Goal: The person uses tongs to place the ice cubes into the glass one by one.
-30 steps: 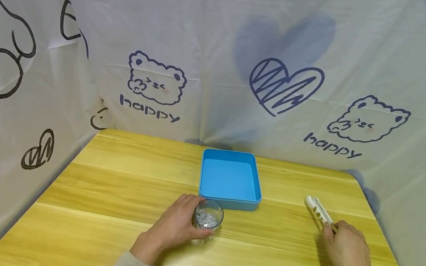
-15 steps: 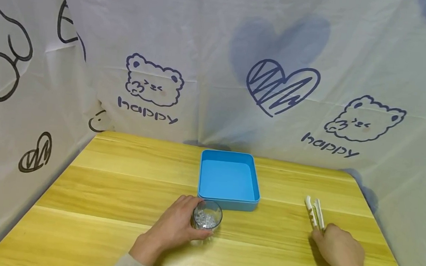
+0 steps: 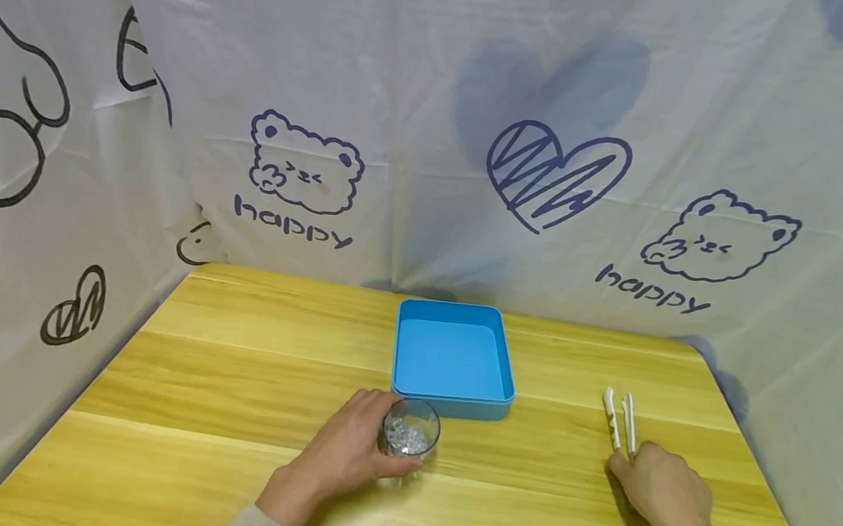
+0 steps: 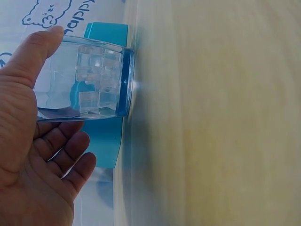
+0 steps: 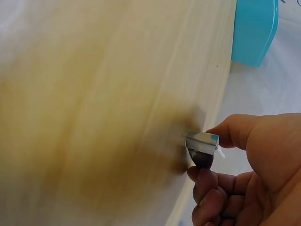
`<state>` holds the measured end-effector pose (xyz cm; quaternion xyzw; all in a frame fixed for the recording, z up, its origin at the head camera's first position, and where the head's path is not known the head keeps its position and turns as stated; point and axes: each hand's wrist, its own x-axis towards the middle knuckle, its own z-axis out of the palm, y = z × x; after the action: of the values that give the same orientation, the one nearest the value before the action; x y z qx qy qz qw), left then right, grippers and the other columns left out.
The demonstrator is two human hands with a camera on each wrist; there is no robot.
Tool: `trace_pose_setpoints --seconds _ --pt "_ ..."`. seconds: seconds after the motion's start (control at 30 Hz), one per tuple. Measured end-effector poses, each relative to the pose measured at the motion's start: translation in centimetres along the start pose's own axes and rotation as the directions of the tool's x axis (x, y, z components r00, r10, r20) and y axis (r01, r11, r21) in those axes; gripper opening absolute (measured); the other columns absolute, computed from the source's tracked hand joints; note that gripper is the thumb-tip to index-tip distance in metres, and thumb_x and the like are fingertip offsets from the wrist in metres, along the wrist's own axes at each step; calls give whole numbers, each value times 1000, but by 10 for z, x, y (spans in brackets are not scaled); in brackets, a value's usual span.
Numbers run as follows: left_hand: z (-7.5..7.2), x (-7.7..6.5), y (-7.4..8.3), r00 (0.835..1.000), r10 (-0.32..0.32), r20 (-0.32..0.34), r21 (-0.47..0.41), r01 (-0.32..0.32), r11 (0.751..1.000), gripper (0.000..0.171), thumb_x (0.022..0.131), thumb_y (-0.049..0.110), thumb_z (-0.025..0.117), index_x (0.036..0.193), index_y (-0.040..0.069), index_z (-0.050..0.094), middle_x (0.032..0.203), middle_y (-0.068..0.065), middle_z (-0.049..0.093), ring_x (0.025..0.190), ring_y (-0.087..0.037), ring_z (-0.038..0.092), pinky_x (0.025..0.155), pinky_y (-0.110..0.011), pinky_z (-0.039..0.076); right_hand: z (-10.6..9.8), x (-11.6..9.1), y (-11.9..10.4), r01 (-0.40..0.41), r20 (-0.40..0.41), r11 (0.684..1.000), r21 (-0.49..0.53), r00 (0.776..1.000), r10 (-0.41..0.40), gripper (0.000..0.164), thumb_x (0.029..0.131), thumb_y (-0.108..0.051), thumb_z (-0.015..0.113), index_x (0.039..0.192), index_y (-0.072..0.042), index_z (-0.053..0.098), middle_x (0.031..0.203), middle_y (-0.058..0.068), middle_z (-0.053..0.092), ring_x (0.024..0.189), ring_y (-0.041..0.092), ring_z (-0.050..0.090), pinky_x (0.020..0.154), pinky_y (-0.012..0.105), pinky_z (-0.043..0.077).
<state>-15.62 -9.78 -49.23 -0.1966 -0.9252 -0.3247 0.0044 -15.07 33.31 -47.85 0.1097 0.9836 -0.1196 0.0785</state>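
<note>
My left hand [image 3: 347, 447] holds a clear drinking glass [image 3: 412, 429] from its left side, thumb and fingers around it. In the left wrist view, transparent ice-like cubes [image 4: 98, 77] fill the lower part of the glass, which stands on the table. Over to the right, my right hand [image 3: 667, 489] grips a pair of tongs [image 3: 630, 420] with two white tips that stand apart and point away from me. Only the metal end of the tongs [image 5: 202, 143] shows in the right wrist view, between thumb and fingers. Behind the glass sits an open blue square box [image 3: 451, 360] with a bare bottom.
The yellow wood-grain table [image 3: 236, 347] carries the box near its back middle. White cloth [image 3: 432, 132] printed with bears and hearts hangs behind the table and along both sides.
The right hand has turned the tongs and shifted slightly left; their tips now show side by side and spread. The left hand keeps its hold on the glass, which has stayed put.
</note>
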Motion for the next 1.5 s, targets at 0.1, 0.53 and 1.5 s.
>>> trace_pose_setpoints --seconds 0.1,0.53,1.5 --pt "1 0 0 1000 6 -7 0 -6 1000 84 77 55 90 139 9 60 127 -3 66 113 -17 58 101 -42 55 1 0 1 2 0 1000 -1 1000 -2 42 101 -42 51 75 -10 56 66 6 56 61 25 54 48 42 43" --pt "1 0 2 1000 15 -27 8 -15 1000 81 77 54 91 137 9 61 124 -2 66 114 -18 59 101 -44 55 0 -1 2 9 -7 1000 5 1000 -9 44 100 -44 54 71 -12 53 62 5 53 58 24 51 47 39 41" --pt "-19 -19 -19 980 -164 -113 20 168 986 82 76 52 92 137 7 61 127 -6 66 117 -23 60 101 -47 55 13 -15 -23 268 -425 961 71 879 -214 22 96 -21 67 94 0 71 86 14 72 78 34 66 70 55 52"
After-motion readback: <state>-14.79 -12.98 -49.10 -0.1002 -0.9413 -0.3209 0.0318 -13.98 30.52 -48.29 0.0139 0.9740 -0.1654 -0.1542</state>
